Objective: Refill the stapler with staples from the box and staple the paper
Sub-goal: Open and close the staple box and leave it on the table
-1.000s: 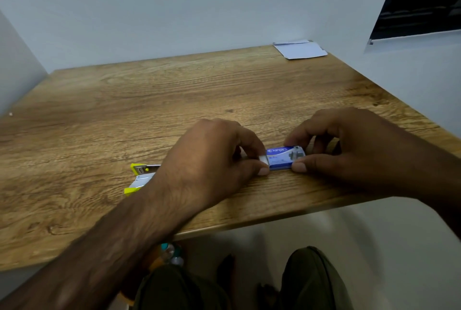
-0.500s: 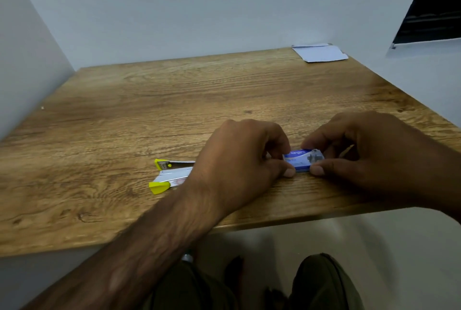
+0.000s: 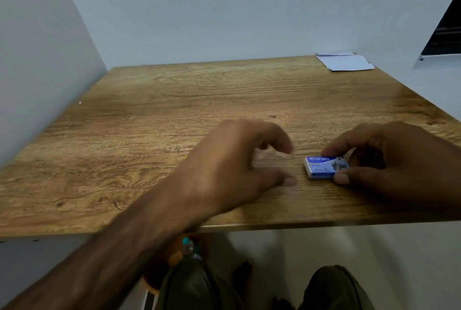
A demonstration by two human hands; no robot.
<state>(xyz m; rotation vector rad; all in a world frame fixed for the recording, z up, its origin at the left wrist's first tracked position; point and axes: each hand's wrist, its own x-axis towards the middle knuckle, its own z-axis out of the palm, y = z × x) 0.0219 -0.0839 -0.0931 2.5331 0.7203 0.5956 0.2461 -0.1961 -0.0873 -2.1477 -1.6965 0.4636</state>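
A small blue and white staple box [image 3: 324, 167] lies flat on the wooden table [image 3: 174, 100] near its front edge. My right hand [image 3: 389, 160] pinches the box's right end between thumb and fingers. My left hand [image 3: 237, 167] hovers just left of the box, blurred, fingers apart, and I see nothing in it. The stapler is hidden behind my left hand; only a speck of yellow shows at its wrist. The white paper [image 3: 345, 62] lies at the table's far right corner.
White walls close the table on the left, back and right. My knees [image 3: 334, 287] are below the front edge, with a colourful object [image 3: 185, 247] under the table.
My left hand has let go of the box's left end and drawn away to the left, fingers spread. The camera has swung left, so everything sits further right.
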